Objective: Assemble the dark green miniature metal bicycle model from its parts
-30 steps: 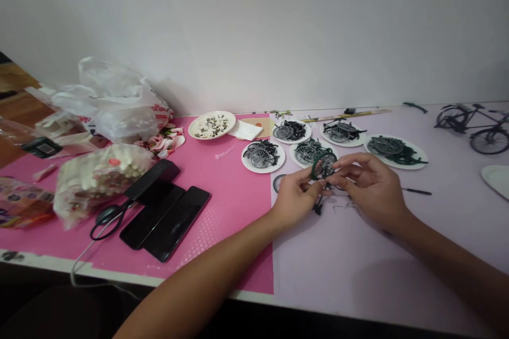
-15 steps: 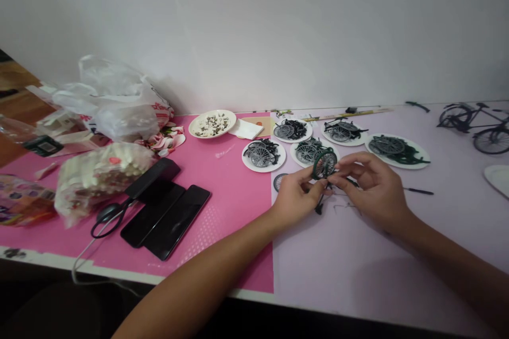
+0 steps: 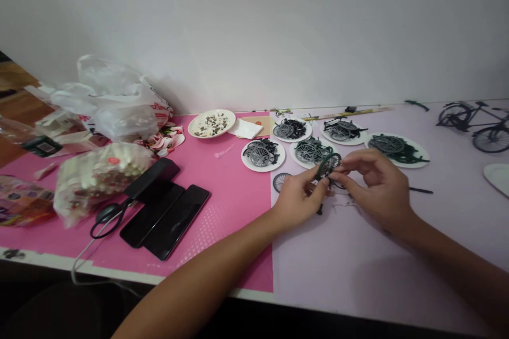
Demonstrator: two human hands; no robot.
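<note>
A dark green bicycle part with a spoked wheel [image 3: 328, 164] is held above the lilac half of the table. My left hand [image 3: 298, 197] pinches it from the left. From the right, the fingertips of my right hand [image 3: 371, 185] close on the same part. Thin dark pieces poke out below the fingers, too small to tell apart. Just left of my left hand lies a loose wheel [image 3: 280, 182], partly covered. Behind the hands stand several white plates with wheels and dark or green parts, among them a plate of green parts [image 3: 401, 149].
An assembled model bicycle [image 3: 473, 122] stands at the far right, near a white plate [image 3: 499, 177]. A dark rod [image 3: 421, 190] lies right of my hands. On the pink side are phones [image 3: 177, 222], a plastic bag [image 3: 115, 100], a bag of pale sticks [image 3: 103, 177] and a bowl [image 3: 212, 123].
The wheel between my fingers has tilted and shifted slightly right. My right hand has moved a little, and both hands still hold the part.
</note>
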